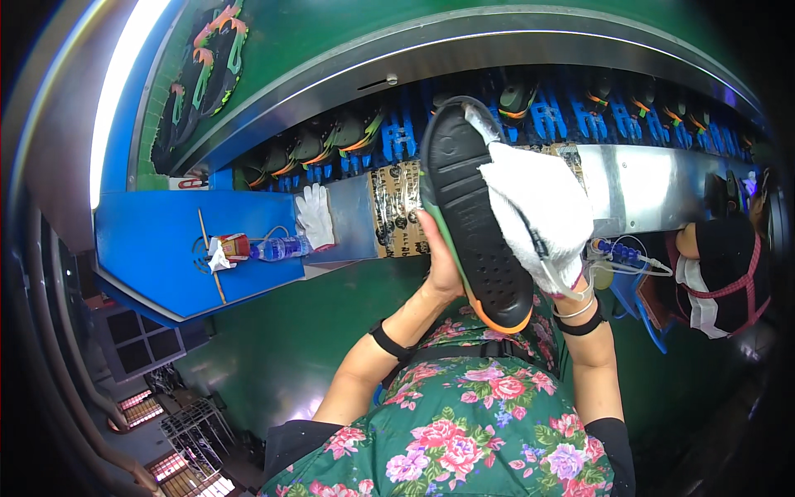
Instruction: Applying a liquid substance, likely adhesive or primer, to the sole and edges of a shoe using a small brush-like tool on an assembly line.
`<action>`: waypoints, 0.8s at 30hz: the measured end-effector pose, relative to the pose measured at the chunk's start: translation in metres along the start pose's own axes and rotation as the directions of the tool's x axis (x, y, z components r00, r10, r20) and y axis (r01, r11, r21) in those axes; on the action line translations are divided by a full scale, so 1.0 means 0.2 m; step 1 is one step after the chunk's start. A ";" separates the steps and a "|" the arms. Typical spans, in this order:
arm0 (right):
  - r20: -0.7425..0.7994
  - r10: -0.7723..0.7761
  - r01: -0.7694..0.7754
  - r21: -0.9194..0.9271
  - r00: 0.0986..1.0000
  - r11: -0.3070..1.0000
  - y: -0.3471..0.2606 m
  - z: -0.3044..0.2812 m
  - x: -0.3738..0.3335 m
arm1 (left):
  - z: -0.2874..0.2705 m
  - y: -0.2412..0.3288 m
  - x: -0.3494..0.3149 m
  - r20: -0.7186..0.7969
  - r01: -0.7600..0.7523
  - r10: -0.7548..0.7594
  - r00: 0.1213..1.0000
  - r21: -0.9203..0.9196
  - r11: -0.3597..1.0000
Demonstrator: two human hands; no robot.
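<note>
A: Step in hand?
B: A black shoe sole (476,219) is held upright between the hands; the bare left hand (439,261) is closed around its edge, and the gloved right hand (538,215) is pressed flat on its face. Wiping or inspection is judged under way.
A: Next move?
B: Steady grip; the conveyor rack (580,116) lies just beyond the hands.

spare white glove (315,215), water bottle (280,247), blue shelf (157,240)
</note>
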State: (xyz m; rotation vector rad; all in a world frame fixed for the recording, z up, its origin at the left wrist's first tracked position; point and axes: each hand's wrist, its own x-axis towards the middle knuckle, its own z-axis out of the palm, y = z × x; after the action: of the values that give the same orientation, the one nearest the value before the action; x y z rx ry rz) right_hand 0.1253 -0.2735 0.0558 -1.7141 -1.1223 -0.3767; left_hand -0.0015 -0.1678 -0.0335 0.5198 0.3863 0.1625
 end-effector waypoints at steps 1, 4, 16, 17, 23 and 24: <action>0.034 -0.006 0.008 -0.037 0.999 0.999 -0.02 0.00 0.00 | 0.00 -0.03 0.00 0.000 -0.014 0.015 1.000 0.113 0.993; 0.105 -0.021 0.028 -0.066 0.994 0.997 -0.05 0.03 -0.06 | 0.03 -0.04 0.01 -0.006 0.001 0.001 1.000 0.280 0.960; 0.150 0.059 -0.072 0.087 0.987 0.994 -0.04 0.08 -0.19 | -0.16 -0.04 0.10 0.433 0.078 0.084 0.897 -0.344 0.936; 0.150 0.014 -0.036 0.143 0.989 0.989 -0.05 0.08 -0.20 | -0.21 -0.05 0.08 0.236 -0.029 0.023 0.972 0.022 0.999; 0.114 0.255 -0.279 0.421 0.960 0.863 0.00 0.06 -0.26 | -0.08 -0.03 0.10 -0.052 -0.182 0.200 0.978 0.247 0.952; 0.072 0.097 -0.114 0.305 0.993 0.945 0.00 0.06 -0.23 | -0.10 -0.01 0.09 0.059 -0.138 0.126 0.990 0.307 0.942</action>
State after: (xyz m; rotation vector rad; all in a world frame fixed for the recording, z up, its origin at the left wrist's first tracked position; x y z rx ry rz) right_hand 0.0982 -0.2864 0.0185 -1.5054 -1.0620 -0.0797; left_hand 0.0075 -0.1559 -0.0570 0.8602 0.3408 0.2225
